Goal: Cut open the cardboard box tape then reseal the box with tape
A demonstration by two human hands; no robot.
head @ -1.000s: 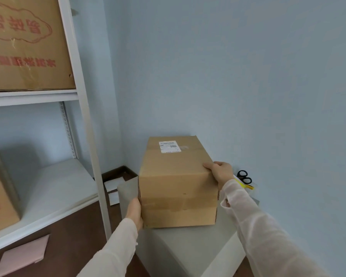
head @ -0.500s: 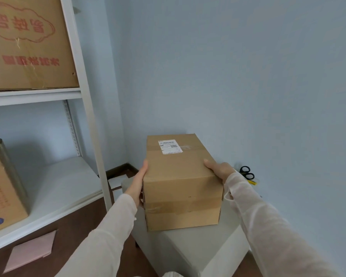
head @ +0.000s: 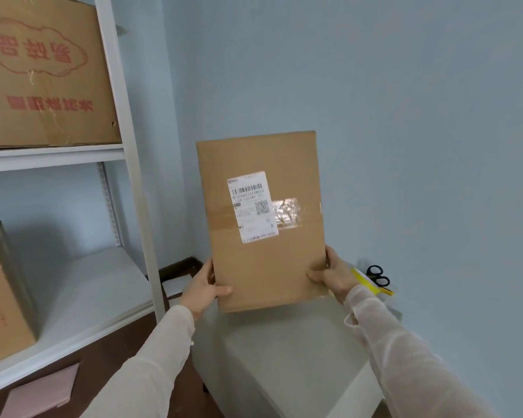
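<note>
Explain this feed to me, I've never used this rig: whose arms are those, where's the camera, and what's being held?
There is no machine here. A person wears one camera on the head, looking forward and down, so the two sleeved arms are their own. The left hand and right hand grip the lower corners of a cardboard box. It is stood up above a grey stand, with its label and a strip of clear tape facing the camera. Behind the right hand, scissors and something yellow lie by the wall. A shelf with bigger boxes stands on the left.
</note>
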